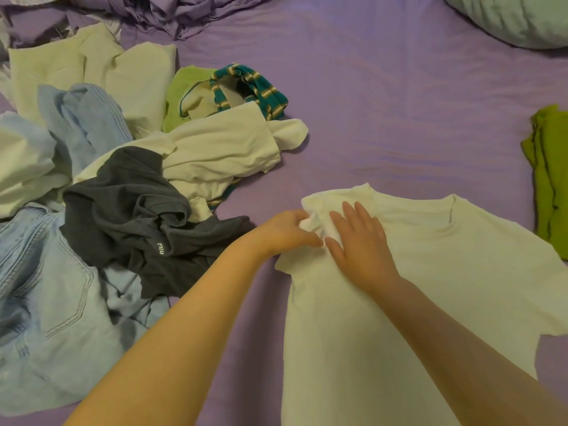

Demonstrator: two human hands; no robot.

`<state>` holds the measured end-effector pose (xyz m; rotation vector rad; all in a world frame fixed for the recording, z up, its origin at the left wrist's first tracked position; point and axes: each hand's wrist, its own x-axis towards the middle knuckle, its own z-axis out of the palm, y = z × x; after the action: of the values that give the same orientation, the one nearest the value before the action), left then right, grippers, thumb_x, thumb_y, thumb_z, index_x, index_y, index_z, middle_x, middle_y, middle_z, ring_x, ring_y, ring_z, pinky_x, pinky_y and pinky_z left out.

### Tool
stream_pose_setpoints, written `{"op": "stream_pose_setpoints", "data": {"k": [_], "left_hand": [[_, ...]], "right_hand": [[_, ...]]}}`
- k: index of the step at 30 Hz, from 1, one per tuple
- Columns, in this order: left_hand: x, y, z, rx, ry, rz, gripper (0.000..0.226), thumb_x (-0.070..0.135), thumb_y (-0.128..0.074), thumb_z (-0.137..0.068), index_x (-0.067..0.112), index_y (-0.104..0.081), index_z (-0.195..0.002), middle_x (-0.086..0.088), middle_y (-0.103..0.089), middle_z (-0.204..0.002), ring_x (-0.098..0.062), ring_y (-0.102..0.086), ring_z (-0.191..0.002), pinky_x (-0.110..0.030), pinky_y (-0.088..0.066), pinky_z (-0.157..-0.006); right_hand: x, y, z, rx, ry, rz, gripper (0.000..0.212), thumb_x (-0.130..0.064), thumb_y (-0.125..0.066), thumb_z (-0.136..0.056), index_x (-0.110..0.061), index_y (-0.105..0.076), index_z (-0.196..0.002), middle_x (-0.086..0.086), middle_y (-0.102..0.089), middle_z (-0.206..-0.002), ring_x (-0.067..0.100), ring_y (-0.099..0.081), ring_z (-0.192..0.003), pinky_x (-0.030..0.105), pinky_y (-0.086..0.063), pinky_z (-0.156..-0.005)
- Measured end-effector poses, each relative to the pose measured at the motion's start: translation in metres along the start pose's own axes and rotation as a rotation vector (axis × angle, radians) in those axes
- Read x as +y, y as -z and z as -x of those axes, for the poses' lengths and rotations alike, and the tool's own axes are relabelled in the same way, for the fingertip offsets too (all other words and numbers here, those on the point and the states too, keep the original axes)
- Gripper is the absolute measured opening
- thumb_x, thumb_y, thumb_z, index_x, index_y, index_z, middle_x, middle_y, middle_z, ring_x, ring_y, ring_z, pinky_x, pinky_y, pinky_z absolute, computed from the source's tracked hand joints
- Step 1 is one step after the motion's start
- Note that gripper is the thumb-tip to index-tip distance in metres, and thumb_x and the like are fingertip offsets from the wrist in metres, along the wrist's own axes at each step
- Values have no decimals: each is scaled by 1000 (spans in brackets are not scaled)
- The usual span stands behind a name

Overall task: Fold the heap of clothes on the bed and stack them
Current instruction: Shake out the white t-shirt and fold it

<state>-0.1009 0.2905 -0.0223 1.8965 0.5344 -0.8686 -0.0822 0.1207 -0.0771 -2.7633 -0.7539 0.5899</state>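
The only writing that shows is small white lettering on the grey top point(147, 216), upside down and reading roughly "miu". That top lies crumpled in the heap point(92, 167) along the bed's left side, over pale blue jeans point(46, 318) with stitched seams and a back pocket. Cream cloths point(215, 149), a light blue piece, a lime green garment point(184, 87) and a teal knit point(255, 87) with cream stripes are bunched there too.

A white T-shirt point(430, 272) of soft, smooth cotton lies spread flat on the purple sheet point(399, 103) near the bed's front edge, neck pointing away from the person. The left hand point(285, 230) pinches a bunched bit of the sleeve at the shirt's left shoulder, fingers curled round the cloth. The right hand point(359, 241) lies flat on the shirt just beside it, fingers straight and spread, pressing the fabric down.

An olive green garment point(550, 179) lies folded at the right edge. A pale pillow point(507, 16) sits in the far right corner.
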Motion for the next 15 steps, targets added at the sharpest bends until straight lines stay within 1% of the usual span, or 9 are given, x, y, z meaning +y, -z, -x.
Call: {"op": "stream_pose_setpoints", "data": {"k": [2,4,6,7,8,9,11,13,15], "left_hand": [[3,-4,3,-104,-31,-17,52,20,-65,-86,25,-48,-134,-1,-56,-126,-18,-54,-108,-32,-48,-91],[4,-8,8,-184,-58,59,51,10,-57,-88,26,-48,-135,-8,-59,-124,-18,-58,-100,-35,-50,-89],[2,-12,10,-182,-34,187,54,-2,-47,-90,25,-45,-137,-12,-59,-123,-21,-63,-91,-36,-55,-85],[0,-15,9,-147,-27,206,57,-6,-43,-91,24,-43,-139,-12,-57,-124,-23,-66,-89,-36,-57,-83],[-4,-17,7,-83,-46,145,57,-8,-42,-90,23,-45,-138,-10,-58,-125,-23,-67,-87,-36,-57,-82],[-9,-20,4,-9,-78,18,52,-5,-47,-90,23,-49,-134,-8,-60,-123,-21,-65,-88,-35,-56,-83],[-19,-27,-2,92,-112,-195,37,13,-61,-88,24,-56,-123,-1,-65,-114,-17,-62,-92,-35,-53,-86],[-26,-38,-6,168,-91,-300,28,32,-66,-86,24,-58,-111,3,-65,-101,-19,-60,-90,-36,-52,-80],[-30,-48,-9,286,-68,-408,18,36,-63,-86,22,-57,-95,3,-60,-86,-22,-59,-84,-34,-48,-69]], "right_hand": [[0,8,-5,4,61,-157,51,-29,-38,-100,-23,-24,-149,3,-19,-157,23,-17,-144,41,-24,-114],[-1,13,-7,-50,101,-316,54,-19,-43,-98,-25,-25,-149,2,-30,-151,21,-34,-136,35,-36,-106],[-1,19,-6,-70,26,-450,52,-21,-42,-99,-24,-26,-148,1,-41,-143,19,-44,-126,28,-37,-101],[0,22,-5,-41,-51,-523,50,-22,-40,-100,-23,-28,-148,3,-46,-140,20,-48,-122,26,-36,-98],[0,24,-4,8,-136,-582,46,-24,-37,-101,-23,-30,-146,4,-50,-135,20,-52,-117,25,-38,-94],[-1,26,-2,56,-203,-628,43,-25,-35,-102,-23,-34,-144,5,-54,-131,21,-55,-112,25,-40,-90],[-3,29,1,80,-241,-702,41,-31,-36,-102,-23,-39,-142,3,-56,-129,20,-55,-111,27,-42,-90],[-7,29,6,16,-165,-707,46,-35,-46,-98,-25,-38,-142,0,-53,-131,17,-53,-115,29,-42,-95],[-7,20,8,-47,-66,-585,52,-23,-54,-94,-25,-36,-143,0,-51,-131,14,-52,-110,25,-41,-93]]}}
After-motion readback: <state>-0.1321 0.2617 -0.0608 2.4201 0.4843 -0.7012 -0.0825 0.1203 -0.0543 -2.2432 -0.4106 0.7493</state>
